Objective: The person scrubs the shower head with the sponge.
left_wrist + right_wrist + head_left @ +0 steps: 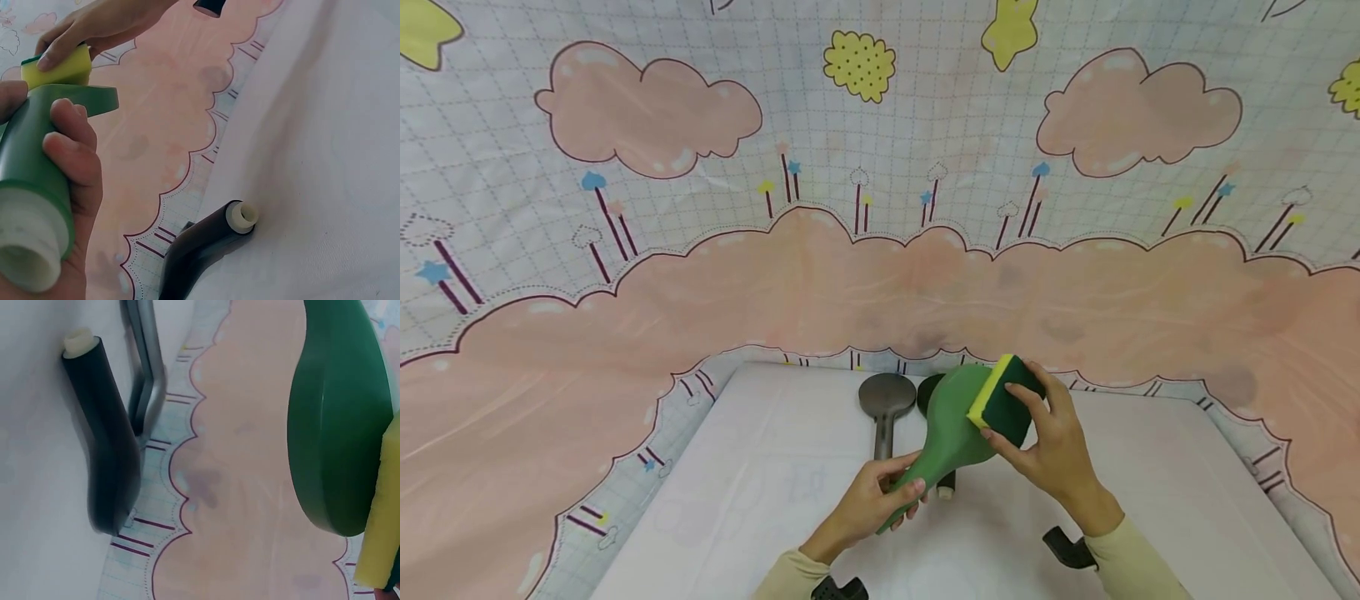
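Note:
A green handheld shower head (953, 421) is raised above the white table, its round head tilted up and to the right. My left hand (876, 498) grips it by the handle, and the pale hollow connector (28, 244) sticks out below that hand in the left wrist view. With fingers and thumb along its edges, my right hand (1063, 446) holds a yellow sponge with a dark green scouring side (1011, 404). The yellow side lies against the shower head's round part. In the right wrist view most of the right hand is out of frame.
Behind the green one, a grey shower head (887, 396) lies on the white table (760, 492). Beside it is a black shower head (109, 437) with a pale connector end, partly hidden in the head view. A patterned pink cloth (925, 283) hangs behind the table.

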A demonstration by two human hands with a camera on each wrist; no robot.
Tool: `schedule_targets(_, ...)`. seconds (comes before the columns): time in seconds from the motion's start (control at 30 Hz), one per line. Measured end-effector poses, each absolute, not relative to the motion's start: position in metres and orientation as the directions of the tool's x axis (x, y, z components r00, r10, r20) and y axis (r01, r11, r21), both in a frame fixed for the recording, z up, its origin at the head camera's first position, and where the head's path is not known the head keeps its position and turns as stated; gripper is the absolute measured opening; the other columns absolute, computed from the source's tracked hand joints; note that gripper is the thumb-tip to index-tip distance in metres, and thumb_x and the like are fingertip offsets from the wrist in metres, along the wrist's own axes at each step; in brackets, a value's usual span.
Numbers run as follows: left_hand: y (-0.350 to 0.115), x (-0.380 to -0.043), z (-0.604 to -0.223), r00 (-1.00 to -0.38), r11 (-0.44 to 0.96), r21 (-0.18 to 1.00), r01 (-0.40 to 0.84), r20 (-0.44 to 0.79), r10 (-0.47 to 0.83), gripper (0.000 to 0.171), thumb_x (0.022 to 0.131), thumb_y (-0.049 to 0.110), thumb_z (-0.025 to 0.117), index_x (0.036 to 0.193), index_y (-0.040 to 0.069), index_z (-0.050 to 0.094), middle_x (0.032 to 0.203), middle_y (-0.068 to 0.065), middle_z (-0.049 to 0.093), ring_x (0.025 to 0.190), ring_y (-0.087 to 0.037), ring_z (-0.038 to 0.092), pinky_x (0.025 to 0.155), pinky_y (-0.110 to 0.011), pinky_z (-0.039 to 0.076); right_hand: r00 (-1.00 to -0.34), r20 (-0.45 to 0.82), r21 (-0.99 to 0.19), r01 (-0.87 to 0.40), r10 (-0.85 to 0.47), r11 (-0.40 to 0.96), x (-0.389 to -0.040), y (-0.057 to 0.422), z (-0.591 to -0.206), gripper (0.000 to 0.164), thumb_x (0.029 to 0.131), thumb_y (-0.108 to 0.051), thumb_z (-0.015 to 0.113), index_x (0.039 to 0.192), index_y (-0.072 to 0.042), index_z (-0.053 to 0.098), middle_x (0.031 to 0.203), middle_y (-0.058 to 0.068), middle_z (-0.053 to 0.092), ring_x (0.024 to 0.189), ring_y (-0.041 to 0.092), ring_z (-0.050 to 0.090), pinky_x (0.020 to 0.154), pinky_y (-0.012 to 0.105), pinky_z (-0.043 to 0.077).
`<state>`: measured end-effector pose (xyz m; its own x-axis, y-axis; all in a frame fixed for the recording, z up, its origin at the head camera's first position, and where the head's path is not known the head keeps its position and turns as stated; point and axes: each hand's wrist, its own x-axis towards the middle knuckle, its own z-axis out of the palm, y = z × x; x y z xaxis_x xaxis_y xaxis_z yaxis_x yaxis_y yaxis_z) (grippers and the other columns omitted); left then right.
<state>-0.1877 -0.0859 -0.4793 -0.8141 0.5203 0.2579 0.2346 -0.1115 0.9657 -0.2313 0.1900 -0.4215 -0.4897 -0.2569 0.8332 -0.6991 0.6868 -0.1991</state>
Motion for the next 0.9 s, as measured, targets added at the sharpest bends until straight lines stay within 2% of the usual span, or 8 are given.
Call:
schedule_targets(0.2, -0.086, -0.186, -0.476, -0.809, -0.108, 0.963, 0.247, 0.266, 0.524, 0.047, 0.100, 0.013, 0.055, 0.145, 0.003, 0.046, 0.090, -0.042, 0.059, 0.058, -0.005, 0.056, 0.043, -0.021, 0.045, -0.527, 0.816, -0.242, -0.685, -0.238, 0.687, -0.233, 0.192, -0.418, 0.077, 0.086, -0.072, 0.051, 0.121, -0.003, 0.061, 0.148, 0.023, 0.042, 0.128, 0.040, 0.047, 0.086, 0.060, 0.053)
schedule_targets(0.37, -0.084, -0.188, -0.474, -0.820, -0.080, 0.965, 0.250, 0.255, 0.513, 0.047, 0.100, 0.013, 0.055, 0.145, 0.006, 0.047, 0.091, -0.041, 0.059, 0.057, -0.004, 0.054, 0.044, -0.019, 0.045, -0.493, 0.833, -0.209, -0.701, -0.251, 0.681, -0.232, 0.185, -0.420, 0.074, 0.087, -0.070, 0.052, 0.121, -0.005, 0.062, 0.147, 0.022, 0.043, 0.127, 0.037, 0.048, 0.085, 0.057, 0.055)
schedule_targets(0.43, -0.083, -0.189, -0.474, -0.825, -0.074, 0.965, 0.250, 0.252, 0.507, 0.046, 0.100, 0.014, 0.056, 0.145, 0.007, 0.048, 0.092, -0.042, 0.058, 0.057, -0.004, 0.054, 0.044, -0.019, 0.045, -0.477, 0.837, -0.185, -0.710, -0.270, 0.680, -0.230, 0.181, -0.421, 0.072, 0.087, -0.069, 0.053, 0.121, -0.007, 0.063, 0.146, 0.022, 0.044, 0.127, 0.036, 0.048, 0.090, 0.049, 0.055)
schedule_targets(0.5, -0.081, -0.189, -0.474, -0.828, -0.069, 0.964, 0.255, 0.255, 0.500, 0.046, 0.100, 0.014, 0.055, 0.145, 0.007, 0.048, 0.092, -0.042, 0.057, 0.057, -0.004, 0.054, 0.044, -0.019, 0.045, -0.461, 0.840, -0.163, -0.718, -0.287, 0.676, -0.228, 0.176, -0.422, 0.069, 0.087, -0.068, 0.054, 0.121, -0.008, 0.063, 0.146, 0.021, 0.044, 0.127, 0.034, 0.048, 0.100, 0.033, 0.051)
schedule_targets(0.57, -0.080, -0.190, -0.475, -0.835, -0.063, 0.966, 0.251, 0.249, 0.491, 0.046, 0.100, 0.016, 0.056, 0.145, 0.008, 0.048, 0.093, -0.042, 0.058, 0.058, -0.004, 0.054, 0.045, -0.019, 0.045, -0.439, 0.847, -0.144, -0.734, -0.301, 0.664, -0.226, 0.172, -0.423, 0.068, 0.088, -0.067, 0.055, 0.121, -0.009, 0.063, 0.145, 0.021, 0.045, 0.127, 0.034, 0.048, 0.109, 0.020, 0.039)
schedule_targets(0.67, -0.078, -0.191, -0.475, -0.845, -0.050, 0.969, 0.242, 0.236, 0.480, 0.046, 0.100, 0.018, 0.056, 0.145, 0.009, 0.048, 0.094, -0.041, 0.058, 0.059, -0.003, 0.055, 0.046, -0.019, 0.045, -0.407, 0.857, -0.125, -0.760, -0.317, 0.638, -0.224, 0.165, -0.425, 0.066, 0.088, -0.066, 0.056, 0.121, -0.009, 0.063, 0.144, 0.022, 0.046, 0.126, 0.035, 0.048, 0.114, 0.011, 0.022)
schedule_targets(0.8, -0.076, -0.190, -0.474, -0.852, -0.041, 0.971, 0.237, 0.228, 0.470, 0.046, 0.100, 0.017, 0.056, 0.145, 0.009, 0.047, 0.094, -0.041, 0.058, 0.060, -0.002, 0.055, 0.046, -0.018, 0.045, -0.388, 0.862, -0.111, -0.774, -0.327, 0.624, -0.223, 0.160, -0.427, 0.065, 0.088, -0.064, 0.057, 0.120, -0.009, 0.064, 0.144, 0.022, 0.046, 0.126, 0.036, 0.048, 0.115, 0.015, 0.025)
schedule_targets(0.9, -0.077, -0.189, -0.474, -0.849, -0.041, 0.968, 0.249, 0.239, 0.472, 0.046, 0.101, 0.015, 0.055, 0.145, 0.007, 0.046, 0.093, -0.039, 0.059, 0.059, -0.003, 0.055, 0.046, -0.018, 0.045, -0.394, 0.857, -0.105, -0.765, -0.332, 0.635, -0.223, 0.162, -0.425, 0.066, 0.088, -0.065, 0.055, 0.120, -0.008, 0.063, 0.144, 0.022, 0.046, 0.125, 0.035, 0.048, 0.106, 0.030, 0.046)
